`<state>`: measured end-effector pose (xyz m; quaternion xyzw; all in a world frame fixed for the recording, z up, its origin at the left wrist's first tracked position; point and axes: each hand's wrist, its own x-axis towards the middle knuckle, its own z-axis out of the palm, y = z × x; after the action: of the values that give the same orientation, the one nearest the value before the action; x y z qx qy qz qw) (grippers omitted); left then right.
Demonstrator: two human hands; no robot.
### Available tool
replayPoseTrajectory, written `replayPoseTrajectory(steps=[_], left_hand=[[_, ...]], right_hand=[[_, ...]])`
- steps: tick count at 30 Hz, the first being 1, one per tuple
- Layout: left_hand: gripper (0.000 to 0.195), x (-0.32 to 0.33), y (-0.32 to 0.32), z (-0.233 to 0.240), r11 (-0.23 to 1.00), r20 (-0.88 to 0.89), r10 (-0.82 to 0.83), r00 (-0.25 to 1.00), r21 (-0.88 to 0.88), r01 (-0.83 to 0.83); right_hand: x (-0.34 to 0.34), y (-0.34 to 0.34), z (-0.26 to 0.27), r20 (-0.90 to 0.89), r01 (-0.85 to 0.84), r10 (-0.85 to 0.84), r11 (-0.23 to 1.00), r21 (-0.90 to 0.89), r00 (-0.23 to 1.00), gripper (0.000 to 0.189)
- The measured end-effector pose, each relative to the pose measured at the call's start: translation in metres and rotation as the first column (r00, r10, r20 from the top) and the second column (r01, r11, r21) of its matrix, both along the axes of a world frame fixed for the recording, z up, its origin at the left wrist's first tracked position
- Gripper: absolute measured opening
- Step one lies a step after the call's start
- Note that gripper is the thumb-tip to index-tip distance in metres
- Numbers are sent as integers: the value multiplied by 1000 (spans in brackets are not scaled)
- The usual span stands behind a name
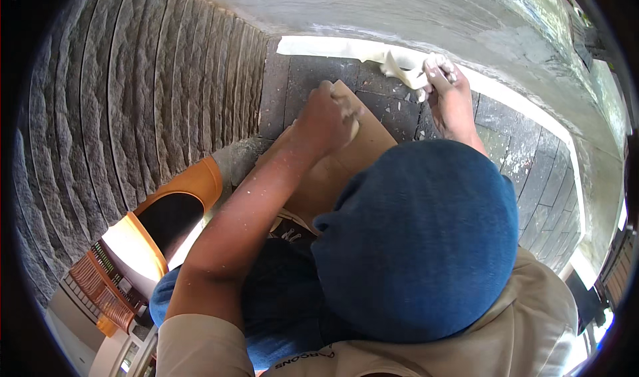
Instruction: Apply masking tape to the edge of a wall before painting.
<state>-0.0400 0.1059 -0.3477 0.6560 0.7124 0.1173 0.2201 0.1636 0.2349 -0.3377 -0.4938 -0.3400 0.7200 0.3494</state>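
My right hand [447,90], its fingertips coated in white residue, grips the loose, curling end of a white strip [402,72], probably masking tape. The rest of the strip [319,46] runs along the floor at the base of a smooth grey wall. My left hand [329,114] is above a brown cardboard sheet [372,147], left of the right hand. Its fingers are closed around a small pale piece [355,128]; blur hides what that is. White specks dot the left forearm.
Dark floor tiles [319,72] carry white flecks and crumbs. A ribbed grey stone wall [199,67] rises at left, meeting the smooth concrete wall [399,7] in a corner. My blue denim knee [419,242] covers the centre. An orange-rimmed object [212,177] lies at lower left.
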Motion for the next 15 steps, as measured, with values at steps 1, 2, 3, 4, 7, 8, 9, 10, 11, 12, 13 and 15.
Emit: replayPoseTrajectory(steps=[1, 2, 3, 4, 7, 8, 9, 10, 11, 12, 13, 15], left_hand=[[31, 8, 0, -2, 991, -36, -101, 994, 86, 104], [31, 7, 6, -7, 991, -38, -98, 994, 89, 101], [39, -1, 10, -1, 980, 162, 20, 987, 194, -52], [46, -6, 20, 7, 935, 378, 100, 920, 280, -217], [83, -14, 35, 33, 962, 465, 34, 885, 226, -156], [50, -8, 34, 40, 965, 503, 73, 861, 181, -188], [50, -11, 34, 43, 963, 496, 82, 864, 183, -196], [41, -15, 37, 45, 984, 610, 169, 774, -59, -168], [33, -19, 39, 46, 952, 688, 281, 669, -291, -100], [33, -20, 39, 39, 952, 691, 282, 666, -290, -102], [29, -26, 31, 27, 961, 659, 275, 701, -211, -178], [21, -32, 22, 15, 954, 594, 261, 761, -37, -298]], right_hand=[[-5, 8, 4, -89, -86, 89, 996, 31, 992, 12], [-8, 15, 8, -175, -170, 179, 983, 68, 968, 13], [-15, 15, 11, -196, -177, 185, 983, 56, 963, 13], [-19, 19, 17, -141, -304, 312, 950, 73, 940, 13], [-32, 16, 26, -172, -475, 475, 879, 42, 863, 13], [-35, 15, 25, -117, -496, 497, 867, 43, 860, 13], [-37, 14, 23, -61, -517, 519, 855, 42, 853, 13], [-41, 13, 18, -51, -492, 494, 869, 47, 868, 13], [-45, 13, 15, -58, -500, 502, 865, 50, 863, 13], [-49, 12, 20, 60, -502, 499, 863, 60, 865, 13], [-58, 8, 23, 162, -507, 491, 859, 72, 856, 14], [-67, 3, 13, 190, -487, 464, 868, 97, 865, 14]])
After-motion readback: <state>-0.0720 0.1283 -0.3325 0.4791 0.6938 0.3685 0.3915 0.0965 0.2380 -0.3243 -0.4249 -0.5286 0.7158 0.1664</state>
